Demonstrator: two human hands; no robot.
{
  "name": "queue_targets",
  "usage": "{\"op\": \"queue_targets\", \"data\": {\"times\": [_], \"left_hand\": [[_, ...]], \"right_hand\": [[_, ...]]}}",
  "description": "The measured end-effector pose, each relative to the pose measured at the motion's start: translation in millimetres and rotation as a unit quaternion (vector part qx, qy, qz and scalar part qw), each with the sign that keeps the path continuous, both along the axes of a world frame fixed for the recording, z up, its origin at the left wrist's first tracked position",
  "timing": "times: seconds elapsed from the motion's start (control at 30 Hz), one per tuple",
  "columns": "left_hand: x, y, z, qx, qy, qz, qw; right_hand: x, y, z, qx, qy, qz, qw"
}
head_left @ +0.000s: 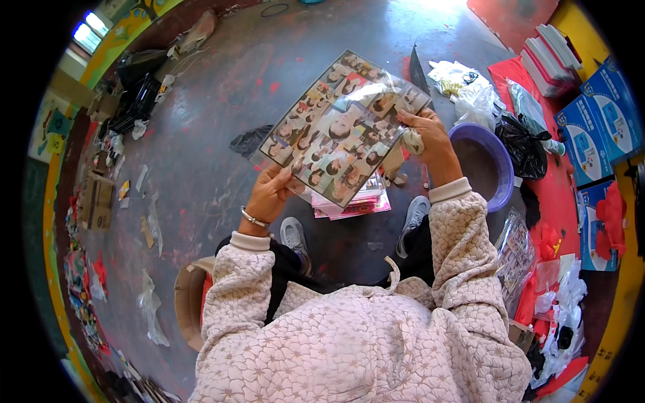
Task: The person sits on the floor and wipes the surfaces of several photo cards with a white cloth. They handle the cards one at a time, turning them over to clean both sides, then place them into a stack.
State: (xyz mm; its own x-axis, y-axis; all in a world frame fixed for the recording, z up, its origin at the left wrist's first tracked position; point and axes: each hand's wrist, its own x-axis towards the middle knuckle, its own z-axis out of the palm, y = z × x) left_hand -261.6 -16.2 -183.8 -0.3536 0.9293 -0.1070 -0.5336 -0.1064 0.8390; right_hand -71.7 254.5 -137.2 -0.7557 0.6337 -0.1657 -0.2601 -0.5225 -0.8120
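Up in front of me, tilted, is a photo sheet (339, 124) covered with small pictures of people, with a glossy clear plastic sleeve around it. My left hand (270, 191) pinches its lower left edge, thumb on top. At the upper right edge, my right hand (430, 138) is closed on the sheet. Against the right palm sits a small pale crumpled bit (412, 141), too unclear to name. Below the sheet, a stack of pink printed packs (356, 207) lies on the floor between my shoes, partly hidden by the sheet.
A purple basin (500, 168) stands right of my right hand, beside a black plastic bag (521, 144). Blue printed boxes (598, 127) line the right side. More sleeved picture sheets (516, 252) lie by my right elbow. A cardboard box (190, 295) is near my left elbow.
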Motion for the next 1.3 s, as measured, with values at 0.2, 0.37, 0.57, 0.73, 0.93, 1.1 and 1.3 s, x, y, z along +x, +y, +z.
{"op": "queue_targets", "data": {"times": [0.2, 0.37, 0.57, 0.73, 0.93, 1.1, 1.3], "left_hand": [[-31, 13, 32, 0.077, -0.064, -0.055, 0.993], [-34, 38, 32, 0.158, -0.184, -0.161, 0.957], [-27, 48, 6, 0.121, -0.221, -0.116, 0.961], [-19, 47, 7, -0.006, -0.128, -0.057, 0.99], [-15, 45, 0, -0.043, -0.093, -0.027, 0.994], [-16, 40, -2, -0.006, -0.019, -0.019, 1.0], [-13, 35, -1, -0.016, 0.068, 0.023, 0.997]], "right_hand": [[11, 16, 19, -0.008, 0.032, 0.029, 0.999], [8, 7, 15, 0.044, -0.015, 0.125, 0.991], [-28, -9, 4, 0.148, -0.073, 0.236, 0.958], [-30, -6, -1, 0.145, -0.113, 0.259, 0.948], [-29, -8, -5, 0.134, -0.129, 0.219, 0.958], [-26, -4, 2, 0.145, -0.129, 0.21, 0.958], [-12, 22, 13, 0.126, -0.079, -0.098, 0.984]]}}
